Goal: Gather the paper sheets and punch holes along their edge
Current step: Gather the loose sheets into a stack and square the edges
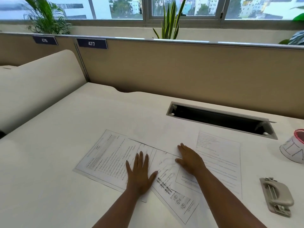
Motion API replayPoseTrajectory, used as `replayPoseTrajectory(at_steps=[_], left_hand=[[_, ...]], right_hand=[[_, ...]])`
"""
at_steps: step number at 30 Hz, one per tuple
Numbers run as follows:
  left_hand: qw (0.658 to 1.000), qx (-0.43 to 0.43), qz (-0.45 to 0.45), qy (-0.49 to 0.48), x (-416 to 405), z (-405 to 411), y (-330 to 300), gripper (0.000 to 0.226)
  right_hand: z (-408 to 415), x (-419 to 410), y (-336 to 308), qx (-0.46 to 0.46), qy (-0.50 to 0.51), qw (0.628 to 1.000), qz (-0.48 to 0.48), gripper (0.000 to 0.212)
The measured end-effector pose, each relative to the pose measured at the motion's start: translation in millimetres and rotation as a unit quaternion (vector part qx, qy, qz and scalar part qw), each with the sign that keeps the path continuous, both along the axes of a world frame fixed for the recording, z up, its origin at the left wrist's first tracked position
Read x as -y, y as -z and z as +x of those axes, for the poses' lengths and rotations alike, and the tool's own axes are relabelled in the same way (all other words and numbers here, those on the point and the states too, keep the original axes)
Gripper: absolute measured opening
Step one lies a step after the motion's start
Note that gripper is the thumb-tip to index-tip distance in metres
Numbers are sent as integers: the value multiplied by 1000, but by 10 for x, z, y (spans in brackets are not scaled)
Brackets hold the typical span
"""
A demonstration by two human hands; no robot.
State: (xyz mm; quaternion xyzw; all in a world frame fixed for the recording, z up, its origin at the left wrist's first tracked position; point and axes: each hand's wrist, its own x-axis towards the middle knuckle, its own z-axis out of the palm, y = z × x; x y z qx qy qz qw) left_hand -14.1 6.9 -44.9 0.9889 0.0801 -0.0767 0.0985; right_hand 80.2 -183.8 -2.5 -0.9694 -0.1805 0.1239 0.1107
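Observation:
Several printed paper sheets lie spread and overlapping on the white desk point(65, 137). The left sheet point(105, 155) lies under my left hand point(139, 173), which rests flat on it with fingers spread. A middle sheet point(169, 178) with drawings overlaps it. My right hand point(190, 160) lies flat, fingers together, where the middle sheet meets the right sheet point(218, 155). Neither hand grips anything. A beige hole punch point(276, 195) sits on the desk at the right, well apart from both hands.
An open cable slot point(220, 120) is cut into the desk behind the sheets. A white cup with a red rim point(294, 148) stands at the right edge. A tan partition point(181, 69) closes the back, a curved white divider point(37, 86) the left.

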Motion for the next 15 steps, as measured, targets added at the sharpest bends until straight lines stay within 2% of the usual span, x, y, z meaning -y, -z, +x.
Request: replayPoseTrajectory(at_steps=[11, 15], left_hand=[[999, 38, 17, 2, -1, -26, 73, 76], [999, 46, 7, 1, -11, -18, 99, 74]], right_hand=[[-7, -40, 106, 82, -2, 996, -34, 44], [-34, -117, 112, 179, -34, 980, -80, 31]])
